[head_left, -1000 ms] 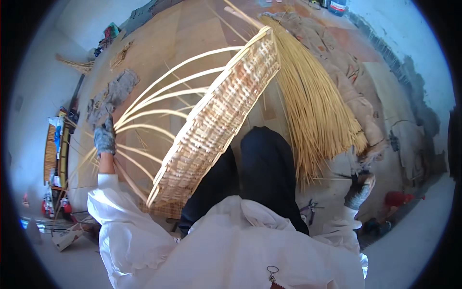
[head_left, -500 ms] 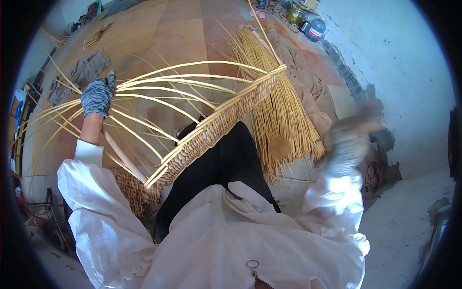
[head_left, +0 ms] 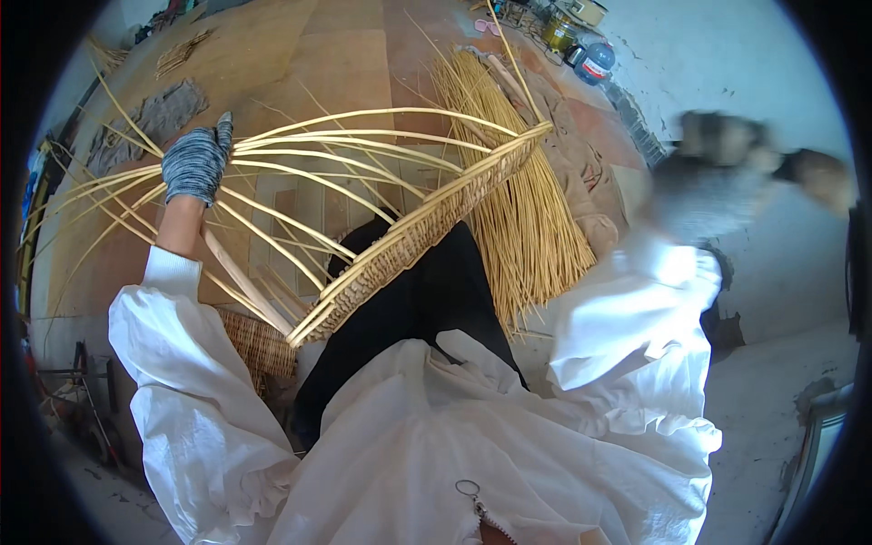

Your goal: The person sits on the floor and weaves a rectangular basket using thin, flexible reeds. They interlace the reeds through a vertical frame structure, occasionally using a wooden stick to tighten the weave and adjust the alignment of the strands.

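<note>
A partly woven willow basket [head_left: 431,209] lies at a slant across my thighs, its long bent rods [head_left: 391,112] arching over to the left. My gloved left hand [head_left: 193,163] is closed round the gathered rods at upper left, their loose ends fanning out beyond it. My gloved right hand [head_left: 704,177] is raised at the right, apart from the basket and smeared by motion; a dark, blurred object that I cannot make out appears to be in it.
A long bundle of straw-coloured rods [head_left: 522,236] lies right of my legs on brown cloth [head_left: 595,182]. A flat woven piece [head_left: 254,341] lies at lower left. A grey cloth [head_left: 163,113], loose rods [head_left: 182,50], a blue water jug [head_left: 595,64] and containers [head_left: 561,34] lie farther off.
The basket has swung from steeply tilted to lower and more level across my lap. My right hand has risen from low beside the bundle to high at the right. My left hand has moved up.
</note>
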{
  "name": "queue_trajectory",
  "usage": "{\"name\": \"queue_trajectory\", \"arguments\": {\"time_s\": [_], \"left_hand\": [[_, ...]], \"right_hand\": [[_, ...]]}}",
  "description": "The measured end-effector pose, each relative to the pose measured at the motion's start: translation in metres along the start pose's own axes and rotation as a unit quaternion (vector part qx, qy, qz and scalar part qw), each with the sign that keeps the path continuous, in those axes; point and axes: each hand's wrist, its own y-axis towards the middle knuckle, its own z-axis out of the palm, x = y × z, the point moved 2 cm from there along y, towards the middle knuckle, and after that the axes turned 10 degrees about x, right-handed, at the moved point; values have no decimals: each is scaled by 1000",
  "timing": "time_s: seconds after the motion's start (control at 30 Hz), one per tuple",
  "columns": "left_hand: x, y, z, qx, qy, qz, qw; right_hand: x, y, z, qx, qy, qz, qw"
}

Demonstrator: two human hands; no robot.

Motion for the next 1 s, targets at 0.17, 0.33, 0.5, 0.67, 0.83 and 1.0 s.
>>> {"name": "queue_trajectory", "arguments": {"time_s": [0.17,0.33,0.5,0.67,0.83,1.0], "left_hand": [[7,14,5,-55,28,23,998],[4,7,5,-18,27,14,999],[-28,18,24,-14,-46,64,997],[-1,18,20,-87,24,59,994],[30,17,17,-82,64,60,993],[27,18,13,-112,81,92,986]], "right_hand": [[-59,-65,46,485,-369,-69,790],[11,23,29,75,-12,74,994],[0,-23,8,206,-114,-63,970],[-30,-45,31,223,-247,-38,942],[-9,3,-6,-72,-33,58,995],[-82,-99,-11,342,-500,39,794]]}}
